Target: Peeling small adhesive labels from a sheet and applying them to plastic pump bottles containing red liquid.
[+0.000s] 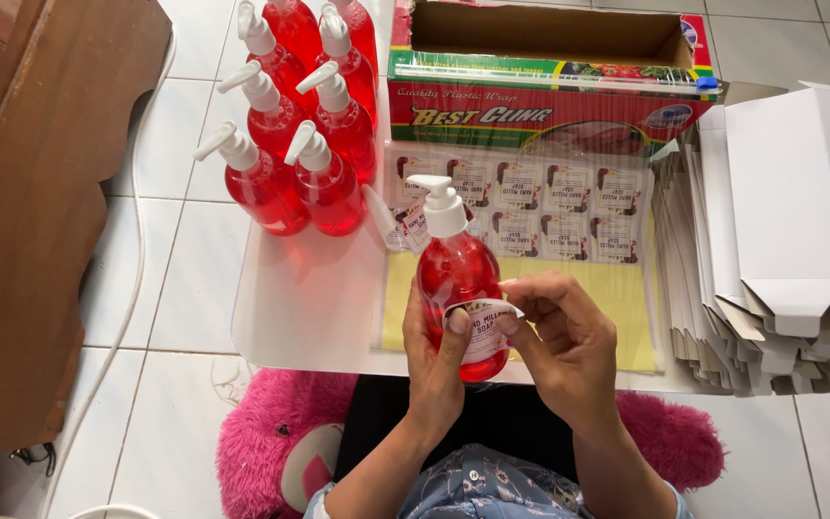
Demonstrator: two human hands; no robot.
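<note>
A clear pump bottle of red liquid (453, 274) with a white pump head stands upright at the near edge of a small white table (300, 308). My left hand (434, 360) wraps its lower left side, thumb pressing on a round white label (484, 322). My right hand (564, 341) pinches the label's right edge against the bottle's front. A sticker sheet (549, 207) with rows of the same round labels on yellow backing lies just behind the bottle.
Several more red pump bottles (300, 125) cluster at the table's far left. A long cling-wrap box (549, 72) lies open at the back. Flat white cartons (770, 240) are stacked at right. A wooden cabinet (21, 211) stands at left; a pink plush (271, 447) lies below.
</note>
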